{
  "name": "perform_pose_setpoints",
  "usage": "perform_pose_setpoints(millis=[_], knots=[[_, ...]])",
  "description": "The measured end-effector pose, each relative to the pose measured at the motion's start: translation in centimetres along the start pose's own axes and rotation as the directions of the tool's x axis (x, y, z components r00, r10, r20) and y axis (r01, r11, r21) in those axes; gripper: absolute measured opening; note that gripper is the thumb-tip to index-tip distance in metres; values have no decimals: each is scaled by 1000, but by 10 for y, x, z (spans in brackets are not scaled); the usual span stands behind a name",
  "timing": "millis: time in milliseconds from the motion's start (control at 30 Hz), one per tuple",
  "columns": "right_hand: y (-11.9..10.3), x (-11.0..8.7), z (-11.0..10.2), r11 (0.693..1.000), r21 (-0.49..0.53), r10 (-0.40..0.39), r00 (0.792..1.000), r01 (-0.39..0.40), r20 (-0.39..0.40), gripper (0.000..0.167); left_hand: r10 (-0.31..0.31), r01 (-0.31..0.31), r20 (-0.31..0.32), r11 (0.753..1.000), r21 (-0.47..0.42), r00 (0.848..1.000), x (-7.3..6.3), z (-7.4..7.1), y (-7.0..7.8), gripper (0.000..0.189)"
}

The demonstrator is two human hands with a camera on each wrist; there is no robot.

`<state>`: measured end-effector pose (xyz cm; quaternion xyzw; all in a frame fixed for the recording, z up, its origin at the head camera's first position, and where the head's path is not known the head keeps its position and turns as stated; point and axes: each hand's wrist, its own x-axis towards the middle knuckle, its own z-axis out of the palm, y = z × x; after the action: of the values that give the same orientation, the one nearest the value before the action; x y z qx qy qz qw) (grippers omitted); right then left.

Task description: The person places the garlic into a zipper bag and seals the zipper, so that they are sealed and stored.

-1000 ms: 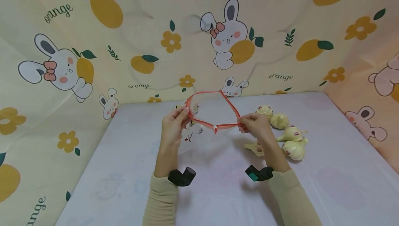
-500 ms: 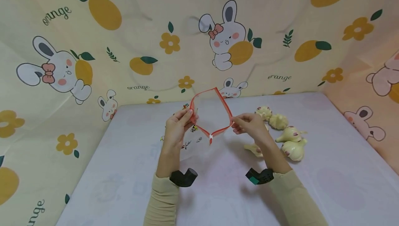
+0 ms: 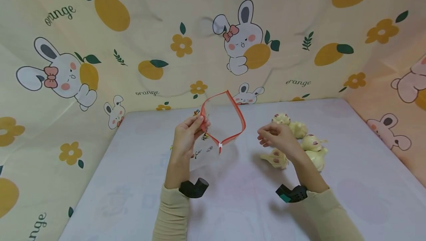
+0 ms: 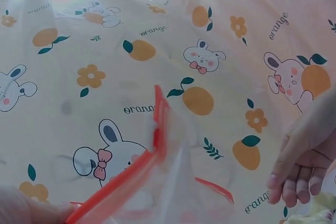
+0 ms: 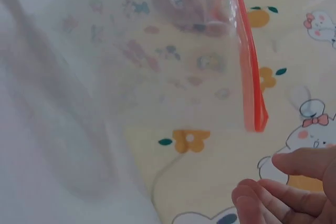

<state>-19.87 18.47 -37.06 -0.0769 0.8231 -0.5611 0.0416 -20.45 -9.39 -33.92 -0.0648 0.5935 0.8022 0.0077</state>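
Observation:
My left hand (image 3: pixel 186 133) pinches the left edge of a clear zip bag (image 3: pixel 199 152) by its red rim. The bag's mouth gapes, and a white slider (image 3: pixel 220 145) hangs at the near side of that rim. Printed figures show on the clear film, also in the right wrist view, where the bag (image 5: pixel 173 77) looks milky. Apart from the bag, my right hand (image 3: pixel 277 136) hovers with loosely bent fingers and nothing in them. Below and beside it lie several garlic bulbs, the nearest garlic bulb (image 3: pixel 277 158) just under the hand.
Farther right on the white table (image 3: pixel 133 182) sit more garlic bulbs, among them one at the back (image 3: pixel 281 118) and one in front (image 3: pixel 317 159), partly behind my right forearm. A patterned cloth (image 3: pixel 199 41) with rabbits and oranges hangs behind and beside the table.
My right hand has let go of the bag's right edge and moved right, toward the garlic bulbs. The left hand keeps its grip; the bag's rim has turned and its front corner hangs lower.

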Motion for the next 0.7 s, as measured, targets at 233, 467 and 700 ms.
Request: perform_pose_setpoints(millis=[233,467,700], knots=[[9,-11,-12,985,-167,-42,999,37,-22,35,7,-7,14,1000,6,1000,3,-1,-2,30],[19,-22,-26,941,-329,-108,993,84,-56,34,23,-23,53,1000,3,998,7,-1,-9,27],[27,-26,-36,932,-349,-124,991,99,-50,33,47,-47,32,999,16,998,7,0,-7,29]])
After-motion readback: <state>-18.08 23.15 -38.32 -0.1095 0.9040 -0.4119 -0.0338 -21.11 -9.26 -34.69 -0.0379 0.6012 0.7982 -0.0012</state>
